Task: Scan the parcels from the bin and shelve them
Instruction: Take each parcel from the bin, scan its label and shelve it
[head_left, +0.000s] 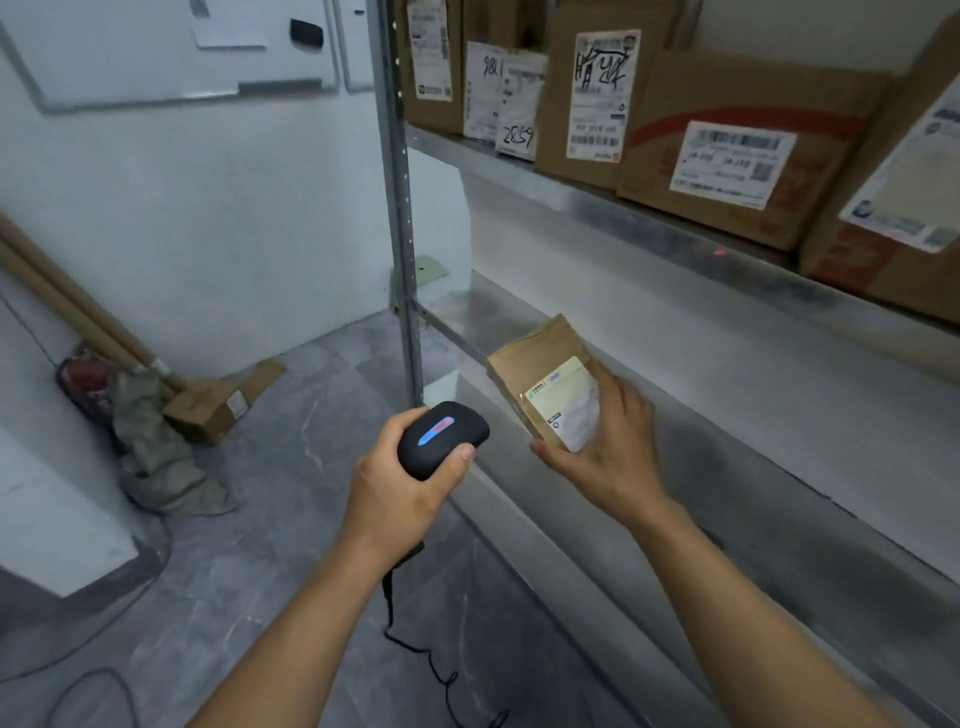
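A small brown paper parcel (540, 371) with a white label lies on the lower metal shelf (727, 415) near its left end. My right hand (605, 447) grips the parcel's near right corner, thumb under its front edge. My left hand (400, 483) grips a black handheld scanner (441, 436) with a blue and red light on top, just left of the parcel and in front of the shelf edge. The scanner's black cable (415, 644) hangs down to the floor. A red dot (719, 253) shows on the edge of the upper shelf.
Several cardboard boxes (737, 166) with labels stand on the upper shelf. A grey upright post (400, 208) marks the rack's left end. On the grey floor at left lie a long cardboard box (218, 400), a crumpled cloth (161, 452) and a red-and-black object (85, 384) against the wall.
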